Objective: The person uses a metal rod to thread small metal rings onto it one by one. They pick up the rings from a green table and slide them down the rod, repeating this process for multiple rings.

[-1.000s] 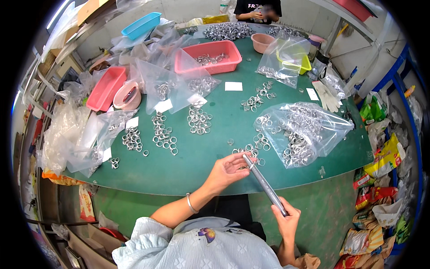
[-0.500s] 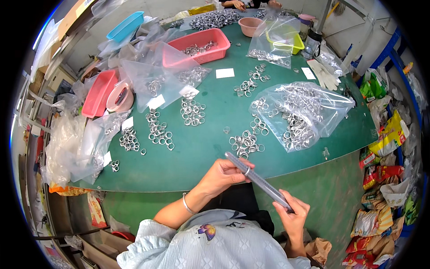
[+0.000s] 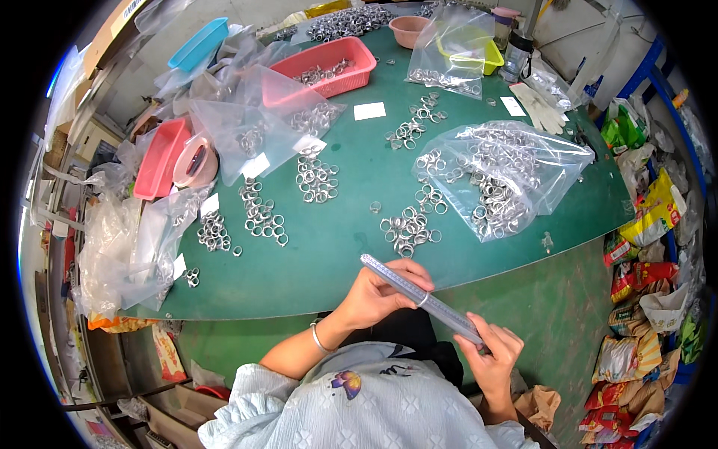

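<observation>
A grey tapered ring mandrel [image 3: 449, 318] slants in front of my body above the table's near edge, its thin end up and to the left. My right hand [image 3: 493, 355] grips its thick lower end. A silver ring [image 3: 424, 300] sits around the mandrel past its middle. My left hand [image 3: 381, 295] is closed about the mandrel, thumb and fingertips at the ring. Just beyond lies a loose pile of silver rings [image 3: 407, 230], with one single ring [image 3: 375, 207] apart to its left. A clear plastic bag [image 3: 546, 176] full of rings lies to the right.
The green table [image 3: 336, 262] holds several ring piles at left, with white paper slips [image 3: 369, 111] among them. Behind are pink baskets [image 3: 359, 67], a blue tray [image 3: 198, 45] and a green-yellow basket [image 3: 493, 58]. White gloves [image 3: 540, 108] lie far right; colourful packages [image 3: 651, 217] line the right shelf.
The ring has slid along the mandrel toward its thick end, and my left fingers have moved with it. The mandrel's thin end has shifted left. My view has tilted slightly.
</observation>
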The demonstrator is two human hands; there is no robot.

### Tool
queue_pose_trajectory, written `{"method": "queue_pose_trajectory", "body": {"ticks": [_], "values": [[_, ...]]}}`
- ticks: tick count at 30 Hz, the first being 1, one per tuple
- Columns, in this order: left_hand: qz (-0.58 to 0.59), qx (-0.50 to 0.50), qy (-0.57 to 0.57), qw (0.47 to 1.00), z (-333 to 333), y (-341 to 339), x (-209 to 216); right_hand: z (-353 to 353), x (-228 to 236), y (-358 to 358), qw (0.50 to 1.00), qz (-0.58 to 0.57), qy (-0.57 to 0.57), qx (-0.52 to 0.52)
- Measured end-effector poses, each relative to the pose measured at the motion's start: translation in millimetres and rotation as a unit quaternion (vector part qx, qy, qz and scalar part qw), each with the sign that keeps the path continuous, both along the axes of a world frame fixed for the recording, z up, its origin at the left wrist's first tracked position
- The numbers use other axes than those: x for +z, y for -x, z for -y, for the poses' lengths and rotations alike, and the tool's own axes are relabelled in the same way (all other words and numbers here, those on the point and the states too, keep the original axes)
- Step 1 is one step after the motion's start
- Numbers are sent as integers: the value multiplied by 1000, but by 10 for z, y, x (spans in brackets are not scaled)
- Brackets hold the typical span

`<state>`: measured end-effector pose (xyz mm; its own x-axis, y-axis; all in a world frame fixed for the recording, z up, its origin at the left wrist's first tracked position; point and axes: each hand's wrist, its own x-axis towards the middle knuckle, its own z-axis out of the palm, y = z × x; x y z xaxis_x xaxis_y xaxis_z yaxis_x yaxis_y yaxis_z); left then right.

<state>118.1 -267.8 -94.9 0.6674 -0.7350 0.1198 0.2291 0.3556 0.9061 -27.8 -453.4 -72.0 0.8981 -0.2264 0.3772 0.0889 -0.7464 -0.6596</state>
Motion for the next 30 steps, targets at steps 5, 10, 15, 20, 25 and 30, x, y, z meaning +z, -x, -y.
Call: {"method": "queue_pose_trajectory", "body": {"ticks": [5, 10, 15, 20, 25, 30], "values": [[-7, 0, 37, 999, 6, 29, 27, -23, 19, 21, 998, 23, 52, -6], [18, 5, 36, 999, 1, 29, 110, -36, 21, 10, 996, 46, 71, -5], [49, 0, 23, 999, -38, 21, 125, -44, 14, 15, 994, 71, 85, 3], [43, 9, 20, 999, -37, 25, 134, -36, 9, 10, 992, 79, 96, 7], [41, 22, 10, 999, -52, 33, 161, -32, 3, -11, 991, 84, 107, 11], [20, 32, -31, 999, -99, 52, 220, -51, 19, -41, 993, 56, 107, 9]]}}
